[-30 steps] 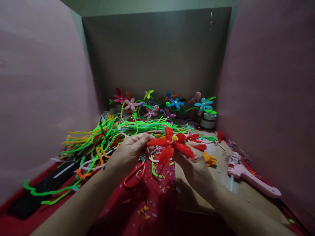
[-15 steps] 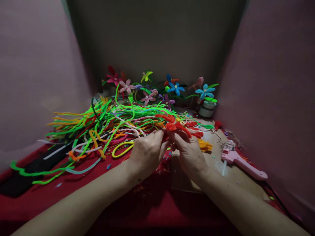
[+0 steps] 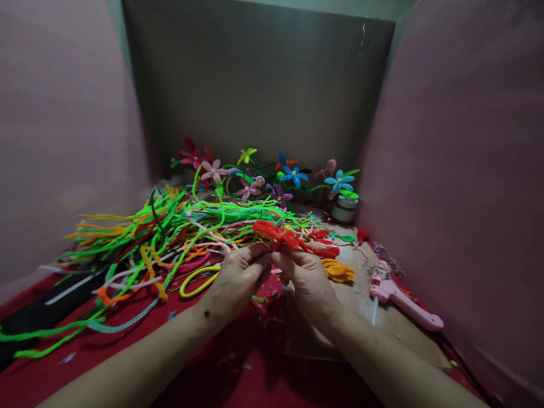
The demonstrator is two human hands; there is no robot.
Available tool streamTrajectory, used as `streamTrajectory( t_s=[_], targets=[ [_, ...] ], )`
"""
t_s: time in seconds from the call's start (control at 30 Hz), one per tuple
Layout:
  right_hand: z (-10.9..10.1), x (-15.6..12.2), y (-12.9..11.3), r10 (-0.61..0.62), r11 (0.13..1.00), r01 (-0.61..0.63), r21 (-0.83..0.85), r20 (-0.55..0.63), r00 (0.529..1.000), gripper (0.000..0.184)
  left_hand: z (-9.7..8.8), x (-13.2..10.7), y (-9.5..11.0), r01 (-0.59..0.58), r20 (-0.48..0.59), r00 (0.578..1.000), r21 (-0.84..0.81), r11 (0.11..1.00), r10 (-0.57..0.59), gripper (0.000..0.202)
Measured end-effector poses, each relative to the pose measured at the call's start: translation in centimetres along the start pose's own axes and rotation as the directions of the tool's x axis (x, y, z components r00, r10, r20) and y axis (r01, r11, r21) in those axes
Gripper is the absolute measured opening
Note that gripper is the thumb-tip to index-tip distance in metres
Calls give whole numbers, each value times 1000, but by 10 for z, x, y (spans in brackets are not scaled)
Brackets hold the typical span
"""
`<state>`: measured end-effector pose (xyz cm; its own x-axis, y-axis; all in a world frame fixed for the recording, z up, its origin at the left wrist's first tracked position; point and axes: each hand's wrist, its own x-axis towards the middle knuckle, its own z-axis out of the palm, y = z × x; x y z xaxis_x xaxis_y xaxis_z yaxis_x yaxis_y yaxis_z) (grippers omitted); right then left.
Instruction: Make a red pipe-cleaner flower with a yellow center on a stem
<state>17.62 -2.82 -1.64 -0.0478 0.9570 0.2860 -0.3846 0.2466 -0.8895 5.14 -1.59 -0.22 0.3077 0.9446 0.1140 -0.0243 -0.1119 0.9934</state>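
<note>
A red pipe-cleaner flower (image 3: 276,231) with a yellow centre is held up between my two hands, over the near edge of the pile. My left hand (image 3: 244,277) is closed, its thumb and fingers pinching the flower's underside from the left. From the right, my right hand (image 3: 308,280) pinches the same spot, fingertips close to those of the left. The fingers hide the flower's base. Just behind the right hand lie red looped petals (image 3: 325,249) and a bundle of orange-yellow pipe-cleaner loops (image 3: 339,271).
Loose pipe cleaners (image 3: 170,232) in many colours heap up on the left. Finished flowers (image 3: 293,177) stand along the back, beside a small white jar (image 3: 344,208). A pink glue gun (image 3: 403,300) rests on cardboard (image 3: 365,317) at right. Red cloth (image 3: 250,385) covers the table.
The whole view has tilted up and shifted a little, so the things appear lower. My hands have turned the red flower slightly, and my left hand's fingers have shifted on its underside.
</note>
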Motion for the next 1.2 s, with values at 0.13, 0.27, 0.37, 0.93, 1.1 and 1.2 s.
streamTrajectory(
  t_s=[0.13, 0.27, 0.37, 0.93, 1.1, 1.2],
  targets=[
    [-3, 0, 7, 60, 995, -59, 75, -3, 998, 14, -2, 1, 3, 90, 62, 995, -134, 987, -82, 23],
    [-7, 1, 15, 92, 975, -89, 205, -6, 996, 10, -2, 1, 3, 191, 174, 974, -296, 936, -144, 22],
    [-10, 3, 15, 85, 967, -96, 236, 58, 995, 13, -6, 0, -1, 244, 294, 947, -387, 889, -131, 21],
    [0, -2, 13, -101, 991, 111, 69, -133, 986, 14, -7, 1, -22, -516, 123, 826, 559, 649, 551, 16],
    [-5, -4, 18, -123, 992, 126, 29, -89, 988, 15, -2, 0, -25, -318, 12, 940, 397, 861, 342, 20],
    [-6, -3, 19, -125, 991, 128, 26, -94, 988, 14, 2, 0, -19, -168, 27, 986, 197, 966, 166, 19]
  ],
)
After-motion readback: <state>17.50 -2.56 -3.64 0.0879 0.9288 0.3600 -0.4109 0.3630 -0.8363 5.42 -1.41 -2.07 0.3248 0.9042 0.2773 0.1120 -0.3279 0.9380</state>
